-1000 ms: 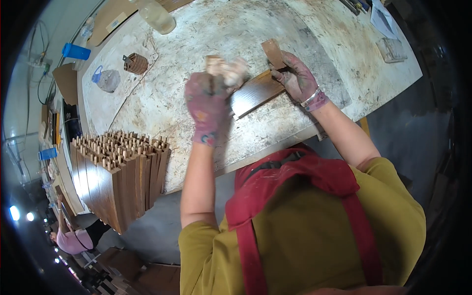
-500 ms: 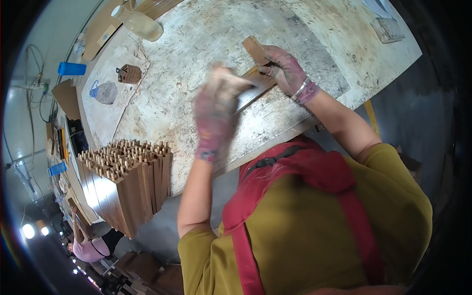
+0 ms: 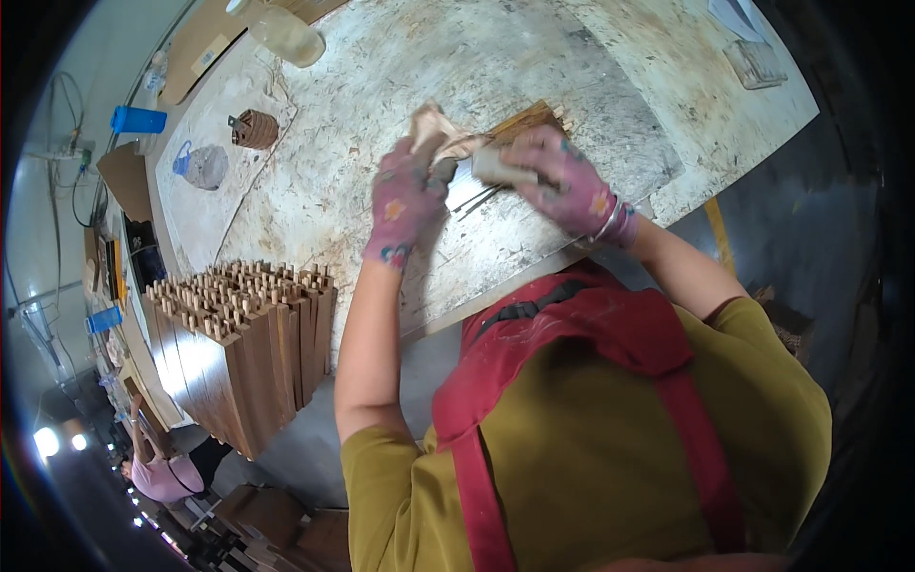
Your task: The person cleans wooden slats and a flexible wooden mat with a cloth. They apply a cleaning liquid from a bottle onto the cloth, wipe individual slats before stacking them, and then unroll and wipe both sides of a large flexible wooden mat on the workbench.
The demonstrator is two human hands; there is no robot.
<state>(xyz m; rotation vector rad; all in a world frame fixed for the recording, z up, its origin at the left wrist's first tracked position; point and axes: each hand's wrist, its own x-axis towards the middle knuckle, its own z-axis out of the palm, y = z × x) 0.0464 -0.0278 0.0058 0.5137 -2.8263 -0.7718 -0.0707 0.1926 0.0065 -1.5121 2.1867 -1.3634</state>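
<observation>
My left hand (image 3: pixel 402 198), in a pink flowered work glove, is closed on a pale crumpled cloth (image 3: pixel 434 122) at the left side of a brown wooden board (image 3: pixel 534 118). The board lies slantwise on the worktable, its glossy near part catching the light. My right hand (image 3: pixel 564 191), gloved alike, grips a small greyish block (image 3: pixel 498 170) against or just over the board; motion blur hides whether they touch. Both gloves have darkened, stained fingers. The two hands are close together but apart, with the cloth and the block nearly meeting over the board.
A stack of wooden pieces with dowel pegs on top (image 3: pixel 243 362) stands at the table's left edge. Beyond lie a coiled brown roll (image 3: pixel 255 130), a clear bag (image 3: pixel 205 168) and a bottle (image 3: pixel 289 38). A small block (image 3: pixel 755 65) sits far right. Another person (image 3: pixel 164 479) works lower left.
My right hand has brought its block from the board's far end down toward the middle, nearer the cloth. The left hand has shifted slightly left and is less blurred.
</observation>
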